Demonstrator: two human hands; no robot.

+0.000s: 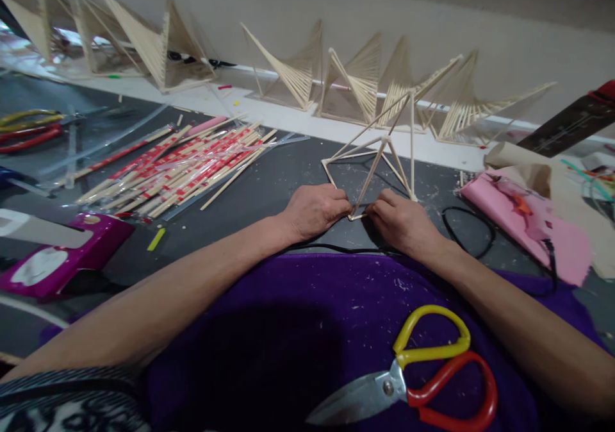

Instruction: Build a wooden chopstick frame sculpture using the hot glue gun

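Note:
A small open frame of thin wooden sticks stands on the dark grey table in front of me. My left hand is closed at its near left side, fingertips pinched by the near corner. On the other side of that corner, my right hand pinches the frame's base stick. Both hands rest low on the table, and the fingers hide parts of the sticks. Scissors with one yellow and one red handle lie on purple cloth close to my body.
Plastic-wrapped sticks with red bands lie to the left, beyond a magenta device. Several finished-looking stick models line the wall. At right are a pink glue gun on pink material, a looped black cable and brown paper.

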